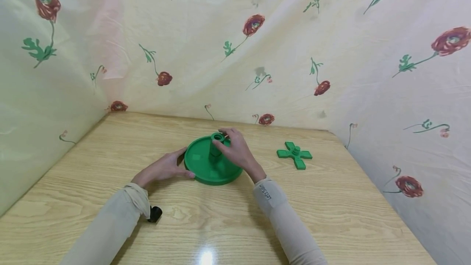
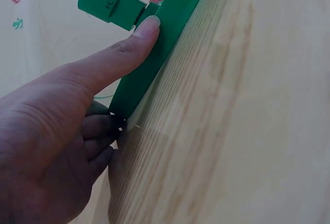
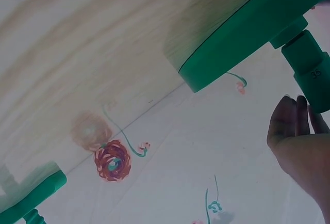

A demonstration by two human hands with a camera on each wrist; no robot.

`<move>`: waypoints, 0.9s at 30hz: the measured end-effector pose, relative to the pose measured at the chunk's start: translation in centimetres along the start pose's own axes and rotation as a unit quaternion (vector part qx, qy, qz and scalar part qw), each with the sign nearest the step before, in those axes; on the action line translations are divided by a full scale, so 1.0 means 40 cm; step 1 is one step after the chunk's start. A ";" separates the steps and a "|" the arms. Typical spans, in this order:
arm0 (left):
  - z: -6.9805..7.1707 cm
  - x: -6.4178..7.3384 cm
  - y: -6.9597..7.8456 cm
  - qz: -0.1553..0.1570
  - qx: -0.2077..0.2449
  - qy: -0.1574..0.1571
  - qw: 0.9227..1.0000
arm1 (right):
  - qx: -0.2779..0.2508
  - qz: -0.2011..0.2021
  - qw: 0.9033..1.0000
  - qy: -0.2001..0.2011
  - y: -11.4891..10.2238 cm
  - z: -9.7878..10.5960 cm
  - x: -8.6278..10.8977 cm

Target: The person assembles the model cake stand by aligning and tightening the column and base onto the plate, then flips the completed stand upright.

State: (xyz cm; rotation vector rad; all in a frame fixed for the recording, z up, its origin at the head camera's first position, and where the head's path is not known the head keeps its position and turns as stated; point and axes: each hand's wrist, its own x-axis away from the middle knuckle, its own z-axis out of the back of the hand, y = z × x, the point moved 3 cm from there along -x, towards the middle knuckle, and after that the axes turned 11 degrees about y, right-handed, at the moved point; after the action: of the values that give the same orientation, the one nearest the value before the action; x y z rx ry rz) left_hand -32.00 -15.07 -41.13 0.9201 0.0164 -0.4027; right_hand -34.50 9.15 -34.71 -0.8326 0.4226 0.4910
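A round green tray (image 1: 198, 171) with a raised rim lies on the wooden table. My left hand (image 1: 165, 169) grips its left edge; in the left wrist view, the thumb (image 2: 147, 28) presses on the rim and the other fingers curl at the edge below. Over the tray's middle stands a stepped green hollow post (image 1: 216, 144), wider at the top, with small numbers on its side. My right hand (image 1: 237, 150) holds the post near its top, thumb on the near side and fingers behind. Whether the post is fixed to the tray's hub (image 3: 289, 32) I cannot tell.
To the right of the tray lies a green cross-shaped piece (image 1: 295, 154) with a short round peg upward. A small black cylindrical object (image 1: 155, 214) is beside the left sleeve. A flowered cloth (image 1: 206, 52) hangs behind the table and along its sides.
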 end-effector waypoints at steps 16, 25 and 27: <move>-0.001 0.001 0.002 0.000 -0.006 0.002 1.000 | -0.002 -0.011 1.000 0.001 0.008 0.001 -0.001; 0.000 0.001 0.001 -0.004 -0.006 0.003 1.000 | -0.007 0.018 1.000 -0.008 0.008 0.000 -0.005; -0.001 0.001 0.001 -0.004 -0.007 0.003 1.000 | -0.002 0.007 1.000 -0.009 0.007 -0.001 -0.004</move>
State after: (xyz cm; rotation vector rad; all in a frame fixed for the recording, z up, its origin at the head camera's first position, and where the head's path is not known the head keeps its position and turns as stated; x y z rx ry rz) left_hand -31.96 -15.05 -41.13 0.9080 0.0287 -0.4065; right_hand -34.81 9.24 -34.82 -0.8292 0.4118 0.5124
